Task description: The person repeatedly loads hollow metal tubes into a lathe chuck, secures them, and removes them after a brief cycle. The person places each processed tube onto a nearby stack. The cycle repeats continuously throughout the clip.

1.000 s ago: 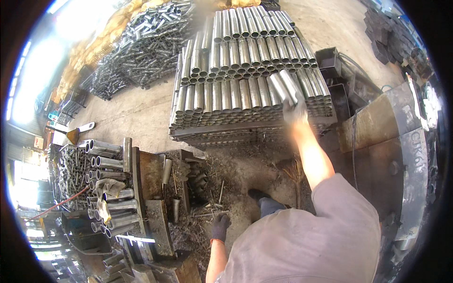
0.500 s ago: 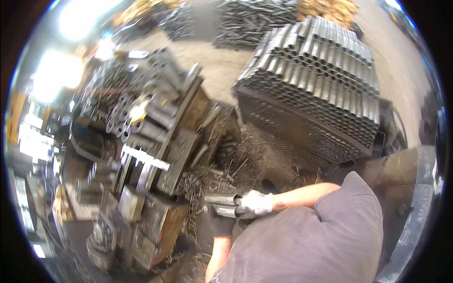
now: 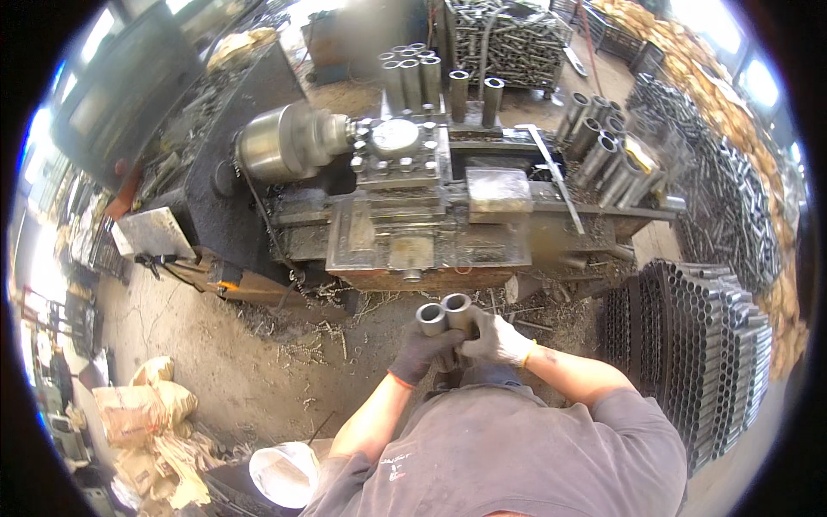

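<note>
Two short steel tubes, a left one point(image 3: 432, 320) and a right one point(image 3: 457, 312), stand side by side in front of my body, their open ends up. My left hand point(image 3: 415, 356), in a dark glove, is closed around the left tube. Closed on the right tube is my right hand point(image 3: 501, 339), in a white glove. The tubes' lower parts are hidden by my gloves. Ahead of my hands is a lathe with a large chuck point(image 3: 277, 143) and a bolted tool post point(image 3: 396, 157).
More tubes point(image 3: 412, 82) stand upright behind the tool post, and others lean in a group point(image 3: 596, 155) at the lathe's right end. A tall stack of tubes point(image 3: 719, 345) is to my right. Sacks point(image 3: 142, 405) and a white bucket point(image 3: 284, 475) lie at lower left. Metal shavings litter the floor.
My body and view have turned left, from the tube stack toward the lathe. The two tubes, held nearly level before, now point upward between my hands.
</note>
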Tool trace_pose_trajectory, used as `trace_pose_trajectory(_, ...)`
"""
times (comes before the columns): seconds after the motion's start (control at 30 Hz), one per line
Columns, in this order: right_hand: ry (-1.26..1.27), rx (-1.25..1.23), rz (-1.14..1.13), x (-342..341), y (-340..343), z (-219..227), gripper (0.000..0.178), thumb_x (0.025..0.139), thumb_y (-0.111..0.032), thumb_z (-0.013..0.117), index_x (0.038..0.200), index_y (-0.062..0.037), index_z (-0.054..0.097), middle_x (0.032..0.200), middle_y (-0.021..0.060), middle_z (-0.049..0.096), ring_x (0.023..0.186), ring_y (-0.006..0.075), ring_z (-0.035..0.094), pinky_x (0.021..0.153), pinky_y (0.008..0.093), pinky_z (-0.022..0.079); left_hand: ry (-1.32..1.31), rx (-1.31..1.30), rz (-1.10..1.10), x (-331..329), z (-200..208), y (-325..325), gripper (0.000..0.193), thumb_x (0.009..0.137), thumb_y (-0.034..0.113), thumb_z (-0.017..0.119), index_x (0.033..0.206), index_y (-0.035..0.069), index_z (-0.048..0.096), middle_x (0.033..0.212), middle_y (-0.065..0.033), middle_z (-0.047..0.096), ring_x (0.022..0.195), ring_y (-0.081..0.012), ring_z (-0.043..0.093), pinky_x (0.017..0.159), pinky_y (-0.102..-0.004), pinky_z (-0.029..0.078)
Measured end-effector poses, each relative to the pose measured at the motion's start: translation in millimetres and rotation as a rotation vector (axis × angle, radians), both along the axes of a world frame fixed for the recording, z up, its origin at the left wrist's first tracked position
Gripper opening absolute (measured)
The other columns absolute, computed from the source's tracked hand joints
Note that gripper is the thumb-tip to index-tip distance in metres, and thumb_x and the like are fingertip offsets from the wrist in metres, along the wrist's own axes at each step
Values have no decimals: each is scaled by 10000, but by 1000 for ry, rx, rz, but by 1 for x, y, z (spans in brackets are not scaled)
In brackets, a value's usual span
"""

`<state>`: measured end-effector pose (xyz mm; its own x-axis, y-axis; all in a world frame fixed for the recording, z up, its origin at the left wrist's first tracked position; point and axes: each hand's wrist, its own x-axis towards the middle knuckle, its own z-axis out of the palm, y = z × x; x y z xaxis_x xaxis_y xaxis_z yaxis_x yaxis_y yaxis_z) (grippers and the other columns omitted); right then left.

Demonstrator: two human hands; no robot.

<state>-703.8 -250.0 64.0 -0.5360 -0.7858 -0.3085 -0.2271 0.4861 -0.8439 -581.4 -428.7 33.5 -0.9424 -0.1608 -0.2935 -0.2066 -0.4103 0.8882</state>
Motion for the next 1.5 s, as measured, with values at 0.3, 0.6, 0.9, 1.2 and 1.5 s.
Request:
trace_pose_trajectory(0.3,337,-342,-35,-83,-115,23,532,780,-194,834,1276,-74,681,1094,212,765,1030,387,758,877,457,617,34,-511,558,-57,55,-140,398,850,16,833,1223,33,695,923,-71,727,699,-127,671,560,-278,531)
trace_pose_trajectory(0.6,556,-307,-139,-106,-171,4,529,776,-282,901,1206,-50,698,967,187,778,859,390,780,735,453,638,123,-726,437,-139,13,-232,418,845,113,861,1222,51,691,1054,-22,729,937,-159,709,813,-336,600)
trace_pose_trajectory(0.9,452,-244,143,-167,-177,179,316,918,-175,783,1171,13,772,1175,209,781,1020,284,782,917,376,634,182,-712,437,-92,10,-248,487,857,104,856,1307,58,676,1201,-76,708,1122,-196,666,986,-360,555)
trace_pose_trajectory(1.2,451,452,591,-313,-408,119,510,958,-394,746,1328,-43,730,1349,194,723,1122,240,737,970,374,578,-269,-15,1282,89,-88,-368,411,1089,378,559,1296,42,672,1242,-110,695,1065,-211,677,942,-385,556)
trace_pose_trajectory(1.5,151,190,332,-360,-382,90,371,935,-119,742,1302,-69,718,1180,143,783,985,240,768,836,392,642,-471,-1200,1306,164,-123,-437,495,1119,450,528,1344,20,626,1194,-169,711,1059,-318,686,926,-424,549)
